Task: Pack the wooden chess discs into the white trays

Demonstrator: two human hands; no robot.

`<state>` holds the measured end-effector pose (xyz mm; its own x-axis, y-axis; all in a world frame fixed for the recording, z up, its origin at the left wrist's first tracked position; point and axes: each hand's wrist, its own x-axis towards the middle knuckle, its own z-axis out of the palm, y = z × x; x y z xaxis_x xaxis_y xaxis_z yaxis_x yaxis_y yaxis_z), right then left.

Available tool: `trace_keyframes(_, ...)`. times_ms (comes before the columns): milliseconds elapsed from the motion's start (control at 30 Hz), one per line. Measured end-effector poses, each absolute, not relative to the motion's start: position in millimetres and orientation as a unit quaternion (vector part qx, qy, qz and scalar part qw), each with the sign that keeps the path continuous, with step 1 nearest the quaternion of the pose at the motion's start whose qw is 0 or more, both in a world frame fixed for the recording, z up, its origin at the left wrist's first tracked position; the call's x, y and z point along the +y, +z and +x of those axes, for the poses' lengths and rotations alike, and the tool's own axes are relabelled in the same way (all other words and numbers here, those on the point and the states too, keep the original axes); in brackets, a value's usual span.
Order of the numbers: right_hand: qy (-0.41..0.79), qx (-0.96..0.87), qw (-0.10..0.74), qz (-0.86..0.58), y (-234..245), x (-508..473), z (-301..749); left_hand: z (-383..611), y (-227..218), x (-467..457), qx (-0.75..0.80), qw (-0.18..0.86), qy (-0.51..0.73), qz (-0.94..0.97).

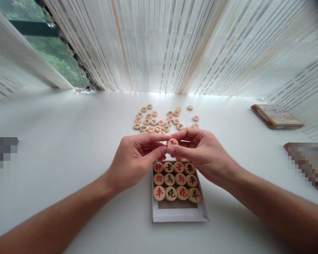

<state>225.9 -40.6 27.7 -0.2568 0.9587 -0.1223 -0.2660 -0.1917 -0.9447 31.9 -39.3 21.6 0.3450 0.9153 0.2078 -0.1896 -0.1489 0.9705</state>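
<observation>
Between my two hands is a round wooden Chinese chess piece (pixel 172 142) with a red character, tilted so its face shows. My left hand (pixel 134 158) pinches its left side with thumb and forefinger. On the other side my right hand (pixel 201 151) grips it the same way. Just below, a shallow white box (pixel 177 215) holds several pieces in rows, with red and black characters, such as a black piece (pixel 194 194) in the front right corner. A brown strip of the box floor shows in front of them. My hands cover the box's far edge.
Beyond my hands, loose Chinese chess pieces (pixel 154 122) lie scattered on the white table (pixel 69 141), some partly hidden by my fingers. A brown flat box (pixel 277 116) lies at the far right. Blurred-out items sit at both side edges. A striped curtain (pixel 159 46) hangs behind the table.
</observation>
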Motion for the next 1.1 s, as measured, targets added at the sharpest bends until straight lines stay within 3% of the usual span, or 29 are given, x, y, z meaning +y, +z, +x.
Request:
trace_keyframes(367,0.671,-0.443,0.448,-0.390,29.0,-43.0,226.7,25.2,18.7,-40.8,0.281,0.491,0.464,0.682)
trace_keyframes(567,0.651,-0.479,0.442,-0.389,29.6,-43.5,228.6,27.4,19.0,-39.7,0.286,0.505,0.474,0.662)
trace_keyframes(733,0.609,-0.520,0.470,-0.370,30.4,-43.7,227.3,28.2,19.1,-40.6,0.312,0.512,0.486,0.637)
trace_keyframes(1100,0.482,-0.602,0.531,-0.351,32.0,-45.2,224.8,26.0,17.0,-38.5,0.384,0.417,0.520,0.639)
